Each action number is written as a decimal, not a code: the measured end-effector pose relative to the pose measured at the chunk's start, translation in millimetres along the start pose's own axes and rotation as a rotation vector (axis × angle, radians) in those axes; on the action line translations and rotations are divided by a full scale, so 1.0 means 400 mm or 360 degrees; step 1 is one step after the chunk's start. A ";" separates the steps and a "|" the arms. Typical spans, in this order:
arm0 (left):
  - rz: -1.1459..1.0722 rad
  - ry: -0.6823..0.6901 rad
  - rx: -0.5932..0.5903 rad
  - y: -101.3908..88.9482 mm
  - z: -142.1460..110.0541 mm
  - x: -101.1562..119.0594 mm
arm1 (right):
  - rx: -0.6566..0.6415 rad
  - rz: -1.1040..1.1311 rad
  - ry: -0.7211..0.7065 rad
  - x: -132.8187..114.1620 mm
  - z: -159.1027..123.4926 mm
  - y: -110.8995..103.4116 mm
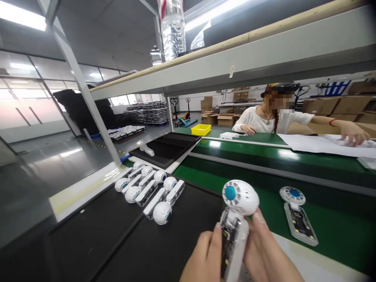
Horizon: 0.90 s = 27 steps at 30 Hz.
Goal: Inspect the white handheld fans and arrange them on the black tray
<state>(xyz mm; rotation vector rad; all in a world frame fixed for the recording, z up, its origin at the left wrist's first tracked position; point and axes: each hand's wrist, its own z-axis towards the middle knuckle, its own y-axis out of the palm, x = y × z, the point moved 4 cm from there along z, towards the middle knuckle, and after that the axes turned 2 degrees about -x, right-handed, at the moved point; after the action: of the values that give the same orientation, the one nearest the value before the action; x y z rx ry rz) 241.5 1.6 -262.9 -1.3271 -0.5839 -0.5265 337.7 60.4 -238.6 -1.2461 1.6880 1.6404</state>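
Observation:
A white handheld fan (241,197) with a round vented head and a blue centre is held upright, slightly tilted, in front of me. Its handle is open along one side, and a dark circuit board shows inside. My left hand (204,254) grips the handle from the left, thumb near its upper part. From the right, my right hand (266,248) holds the same handle, thumb just below the head. Another fan (299,215) lies on the green conveyor belt (346,219) to the right, its circuit board exposed.
Several similar fans (151,192) lie in rows on a black tray (188,231) at the left. Beyond is another black tray (167,156) with one white part. A yellow bin (201,129) stands farther back. A co-worker (270,117) sits across the belt. A shelf (205,74) spans overhead.

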 end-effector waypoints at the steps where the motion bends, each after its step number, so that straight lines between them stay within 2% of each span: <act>1: 0.0034 0.0015 0.0016 -0.008 0.009 -0.024 | -0.0008 -0.0155 -0.0018 0.002 0.010 -0.011; 3: 0.0142 -0.0006 0.0108 -0.031 0.030 -0.083 | 0.0009 -0.0547 -0.0146 -0.011 0.036 -0.051; 5: 0.0298 -0.0071 0.0188 -0.053 0.052 -0.142 | 0.0111 -0.1008 -0.0368 -0.040 0.072 -0.118; 7: 0.0459 -0.0125 0.0184 -0.065 0.071 -0.185 | 0.0323 -0.1506 -0.0565 -0.071 0.117 -0.203; 9: 0.0659 -0.0131 0.0153 -0.068 0.083 -0.204 | 0.0588 -0.2039 -0.0645 -0.090 0.168 -0.288; 11: 0.0930 -0.0094 0.0187 -0.066 0.089 -0.205 | 0.0823 -0.2497 -0.0552 -0.090 0.218 -0.361; 12: 0.1075 -0.0060 0.0231 -0.064 0.090 -0.201 | 0.0890 -0.2662 -0.0429 -0.083 0.241 -0.392; 14: 0.1319 0.0021 0.0338 -0.055 0.090 -0.195 | 0.0910 -0.2862 -0.0159 -0.059 0.277 -0.435; 16: 0.1447 0.0083 0.0422 -0.046 0.088 -0.199 | 0.0830 -0.2933 -0.0061 -0.034 0.300 -0.447; 21: 0.1521 0.0158 0.0489 -0.037 0.070 -0.235 | 0.0707 -0.2802 -0.0273 -0.019 0.319 -0.418; 27: 0.1621 0.0204 0.0615 -0.062 0.064 -0.247 | 0.0566 -0.2511 -0.0394 -0.032 0.310 -0.385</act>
<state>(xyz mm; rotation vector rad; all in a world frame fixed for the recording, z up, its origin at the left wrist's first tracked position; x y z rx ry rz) 149.0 25.0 -306.6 -1.0376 0.1371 0.3285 442.5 201.9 -329.5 -1.4139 0.3751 0.4303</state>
